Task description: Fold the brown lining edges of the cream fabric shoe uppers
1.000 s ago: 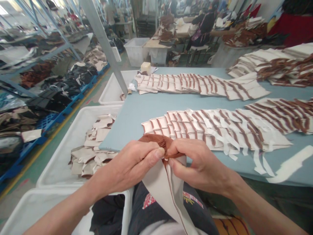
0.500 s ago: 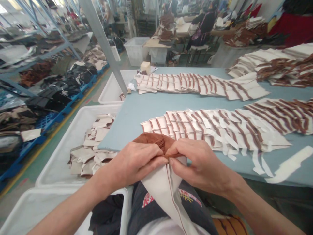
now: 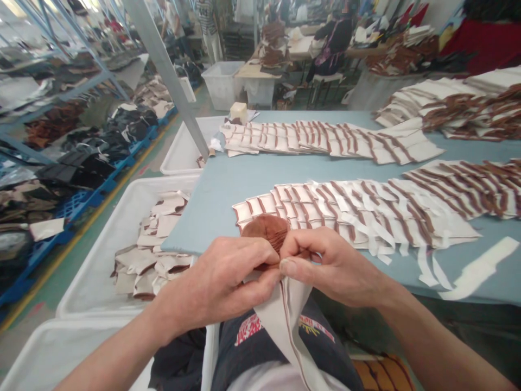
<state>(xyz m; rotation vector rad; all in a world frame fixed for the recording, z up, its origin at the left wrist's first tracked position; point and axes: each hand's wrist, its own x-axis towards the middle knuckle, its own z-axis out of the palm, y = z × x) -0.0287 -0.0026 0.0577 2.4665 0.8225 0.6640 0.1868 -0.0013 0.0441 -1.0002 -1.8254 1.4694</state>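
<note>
Both my hands pinch one fabric piece [image 3: 285,320] over my lap, at the near edge of the blue table [image 3: 228,184]. The piece is cream cloth with a brown trim; its brown pleated end [image 3: 266,227] bunches up above my fingers. My left hand [image 3: 228,277] is closed on the left side of it, thumb against the seam. My right hand [image 3: 325,266] is closed on the right side, thumb and forefinger pinching the brown edge. The cream tail hangs down between my wrists.
Rows of overlapped cream-and-brown pieces [image 3: 358,209] lie across the table, another row [image 3: 325,138] farther back. White bins [image 3: 122,217] with loose pieces stand at my left. A slanted metal post [image 3: 171,76], shelving and seated workers [image 3: 329,38] are beyond.
The brown pleated end has been pushed up and bunched into a rounder wad above my fingers. Both hands have shifted slightly and stayed closed on the piece.
</note>
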